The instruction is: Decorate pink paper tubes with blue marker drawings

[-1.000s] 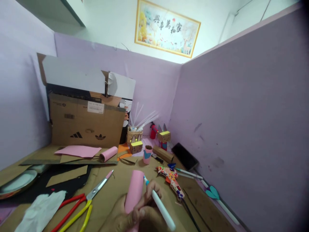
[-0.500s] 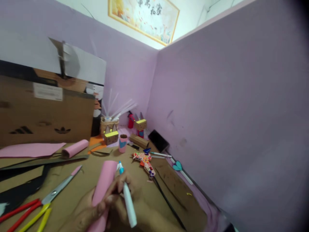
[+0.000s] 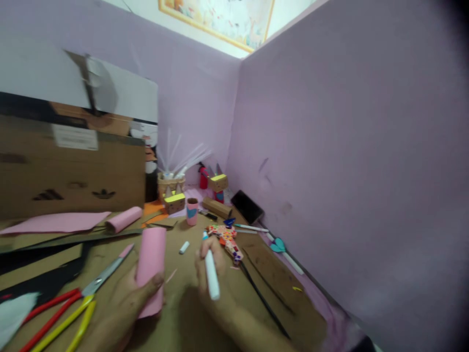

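Note:
My left hand [image 3: 126, 298] is wrapped round a pink paper-covered tube [image 3: 152, 259] that stands nearly upright over the table. To its right, my right hand [image 3: 219, 258] grips a white marker [image 3: 211, 276] like a pen, its blue end pointing away from me. A short white piece that looks like a marker cap [image 3: 184, 247] lies on the table between the hands. Left of my left hand rest scissors [image 3: 98, 282] with red and yellow handles. A glue gun with a colourful pattern [image 3: 225, 235] lies just beyond my right hand.
A large cardboard box [image 3: 76, 171] stands at the back left. Near the wall are a pink cup-like tube [image 3: 192, 212], a small cardboard cat head [image 3: 175, 202] and a phone [image 3: 247, 206]. Another pink roll [image 3: 124, 219] lies at left. The glue gun's black cord [image 3: 262, 300] runs toward me.
My hands have moved apart: the right hand with the marker went right, away from the pink tube. The tube is more upright. The short white piece now shows on the table.

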Tool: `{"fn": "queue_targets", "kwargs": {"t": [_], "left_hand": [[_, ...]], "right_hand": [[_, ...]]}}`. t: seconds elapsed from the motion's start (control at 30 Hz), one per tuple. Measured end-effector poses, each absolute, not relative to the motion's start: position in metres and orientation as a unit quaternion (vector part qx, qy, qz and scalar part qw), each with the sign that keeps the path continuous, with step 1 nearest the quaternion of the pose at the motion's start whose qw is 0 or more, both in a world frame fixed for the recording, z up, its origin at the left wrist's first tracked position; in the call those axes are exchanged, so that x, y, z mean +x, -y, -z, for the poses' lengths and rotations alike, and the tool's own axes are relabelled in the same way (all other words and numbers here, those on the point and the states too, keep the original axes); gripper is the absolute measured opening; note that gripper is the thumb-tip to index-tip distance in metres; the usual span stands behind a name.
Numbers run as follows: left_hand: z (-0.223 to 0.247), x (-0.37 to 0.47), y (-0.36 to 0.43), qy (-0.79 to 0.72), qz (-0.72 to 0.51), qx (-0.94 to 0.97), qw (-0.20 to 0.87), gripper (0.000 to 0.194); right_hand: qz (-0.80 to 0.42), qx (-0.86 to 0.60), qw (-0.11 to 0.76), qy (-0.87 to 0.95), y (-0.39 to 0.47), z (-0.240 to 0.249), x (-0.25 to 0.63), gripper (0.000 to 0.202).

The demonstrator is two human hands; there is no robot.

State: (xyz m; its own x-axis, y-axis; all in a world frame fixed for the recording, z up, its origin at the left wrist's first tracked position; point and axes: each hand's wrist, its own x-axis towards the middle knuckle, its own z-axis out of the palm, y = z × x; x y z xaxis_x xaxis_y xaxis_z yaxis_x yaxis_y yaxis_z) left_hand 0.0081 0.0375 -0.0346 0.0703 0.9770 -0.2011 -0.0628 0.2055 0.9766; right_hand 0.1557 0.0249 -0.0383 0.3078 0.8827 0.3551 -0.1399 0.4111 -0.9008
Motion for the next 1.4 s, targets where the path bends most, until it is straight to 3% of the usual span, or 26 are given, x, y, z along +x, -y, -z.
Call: {"fn": "queue_targets", "kwargs": {"t": [0.13, 0.3, 0.53, 0.77, 0.97, 1.1, 1.23, 1.4], "left_hand": [[0.03, 0.013, -0.032, -0.473, -0.419, 0.453, 0.628, 0.042], [0.031, 0.014, -0.03, -0.485, -0.443, 0.43, 0.62, 0.04], [0.028, 0.009, -0.035, -0.476, -0.455, 0.368, 0.657, 0.033], [0.027, 0.011, -0.032, -0.457, -0.462, 0.377, 0.66, 0.032], [0.035, 0.01, -0.033, -0.451, -0.467, 0.381, 0.658, 0.032], [0.038, 0.003, -0.042, -0.531, -0.46, 0.434, 0.563, 0.045], [0.027, -0.009, -0.058, -0.671, -0.357, 0.574, 0.305, 0.063], [0.02, -0.02, -0.068, -0.697, -0.22, 0.667, 0.146, 0.051]], "right_hand": [[-0.296, -0.433, 0.722, 0.452, -0.031, 0.041, 0.163, 0.018], [-0.345, -0.398, 0.714, 0.46, -0.035, 0.041, 0.16, 0.014], [-0.363, -0.443, 0.661, 0.485, -0.032, 0.044, 0.157, 0.028], [-0.395, -0.445, 0.661, 0.456, -0.031, 0.028, 0.16, 0.038], [-0.402, -0.443, 0.645, 0.477, -0.03, 0.031, 0.162, 0.03], [-0.429, -0.394, 0.659, 0.476, -0.03, 0.033, 0.161, 0.027], [-0.437, -0.367, 0.666, 0.481, -0.032, 0.037, 0.161, 0.025], [-0.312, -0.472, 0.591, 0.575, -0.03, 0.043, 0.164, 0.019]]}}
